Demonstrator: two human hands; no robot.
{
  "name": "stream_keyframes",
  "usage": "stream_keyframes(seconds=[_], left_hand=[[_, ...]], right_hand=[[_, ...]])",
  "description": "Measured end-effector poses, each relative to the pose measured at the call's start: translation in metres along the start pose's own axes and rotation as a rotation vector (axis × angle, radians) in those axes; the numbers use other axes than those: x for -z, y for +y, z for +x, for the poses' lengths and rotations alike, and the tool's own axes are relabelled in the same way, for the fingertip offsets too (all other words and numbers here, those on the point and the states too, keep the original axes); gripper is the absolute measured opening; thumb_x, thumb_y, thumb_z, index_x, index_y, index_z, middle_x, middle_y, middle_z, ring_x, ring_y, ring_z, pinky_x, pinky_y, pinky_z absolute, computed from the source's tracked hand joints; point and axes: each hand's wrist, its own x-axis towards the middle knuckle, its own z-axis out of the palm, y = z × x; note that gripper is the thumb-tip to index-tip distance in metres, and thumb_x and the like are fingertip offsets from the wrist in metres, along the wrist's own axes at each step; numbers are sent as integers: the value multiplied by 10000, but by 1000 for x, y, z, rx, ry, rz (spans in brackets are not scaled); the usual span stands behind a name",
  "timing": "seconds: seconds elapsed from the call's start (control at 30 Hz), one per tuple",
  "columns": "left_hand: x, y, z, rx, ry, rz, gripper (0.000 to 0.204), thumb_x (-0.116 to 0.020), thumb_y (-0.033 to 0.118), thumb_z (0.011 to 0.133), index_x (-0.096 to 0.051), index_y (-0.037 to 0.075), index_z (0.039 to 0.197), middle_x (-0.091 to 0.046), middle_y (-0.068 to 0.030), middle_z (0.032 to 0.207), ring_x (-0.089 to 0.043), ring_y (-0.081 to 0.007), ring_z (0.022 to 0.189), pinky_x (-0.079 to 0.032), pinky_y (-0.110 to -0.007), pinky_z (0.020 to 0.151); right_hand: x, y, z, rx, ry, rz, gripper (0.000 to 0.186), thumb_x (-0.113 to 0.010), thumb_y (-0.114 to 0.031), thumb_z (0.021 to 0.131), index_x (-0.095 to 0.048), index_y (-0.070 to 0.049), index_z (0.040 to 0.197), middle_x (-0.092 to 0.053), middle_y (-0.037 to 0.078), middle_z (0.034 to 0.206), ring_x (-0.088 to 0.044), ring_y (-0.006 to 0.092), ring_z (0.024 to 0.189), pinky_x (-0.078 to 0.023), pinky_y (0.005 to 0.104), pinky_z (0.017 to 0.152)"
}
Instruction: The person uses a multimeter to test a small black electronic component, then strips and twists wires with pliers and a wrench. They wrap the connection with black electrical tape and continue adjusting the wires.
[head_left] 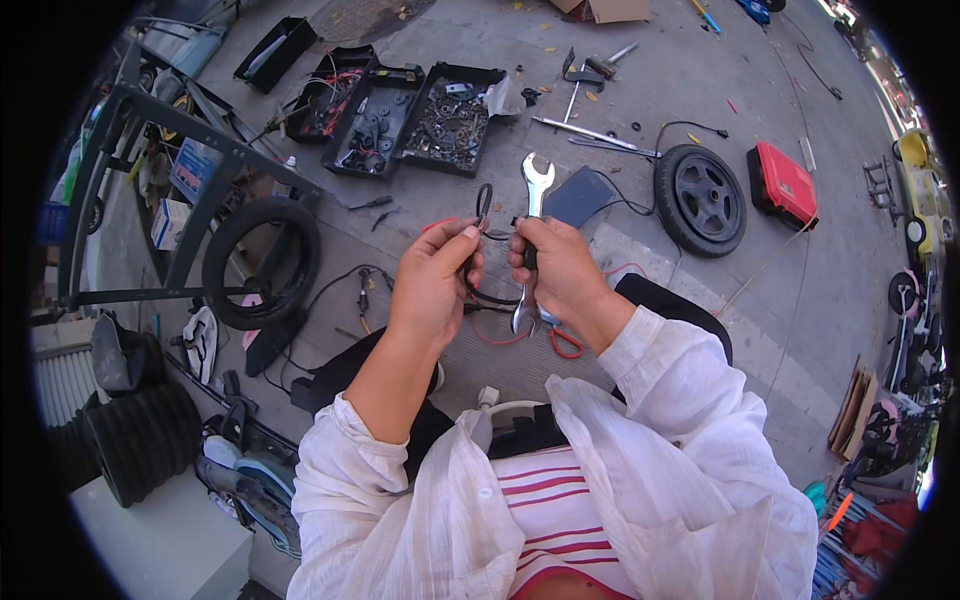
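Note:
Above my lap, my left hand (440, 268) pinches a thin black cable (485, 197) between thumb and fingers, and a loop of it stands up past the fingertips. The cable runs on in a curve below toward the other hand. Beside it, my right hand (562, 262) is closed around a silver open-end wrench (538, 174), held nearly upright. One jaw of the wrench shows above the fist and the other below it. A short black piece, seemingly the cable's end, also sits in the right fingers; its exact kind is unclear. Scissors with red handles (566, 344) lie below the right hand.
Black trays (445, 165) of small metal parts stand ahead on the left. A bare tire (262, 312) leans by a dark metal frame (130, 180). Right of my hands lie a flat dark box (578, 197), a wheel (700, 200) and a red case (783, 187).

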Motion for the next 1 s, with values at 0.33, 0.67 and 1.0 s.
stream_keyframes(seconds=[0.33,0.67,1.0], left_hand=[[-9,-6,5,10,-87,50,139,-604,49,886,-615,-6,1014,-619,-40,819,-550,-93,687,-423,-221,602],[-13,-6,3,-10,-64,86,285,-604,54,881,-546,-20,1150,-605,-29,828,-531,-91,694,-397,-216,587],[-11,-6,6,39,-62,70,170,-597,60,899,-615,1,1058,-618,-9,815,-505,-49,648,-390,-179,552]], right_hand=[[-9,-2,-11,-48,-60,107,132,-538,-152,921,-490,-33,889,-584,84,751,-580,173,563,-465,281,485],[-7,7,-10,40,-208,248,101,-519,-130,947,-540,-31,954,-580,61,800,-586,170,682,-504,321,625],[-10,3,-17,76,-234,253,109,-511,-125,953,-552,-27,979,-600,70,830,-591,170,703,-513,316,650]])
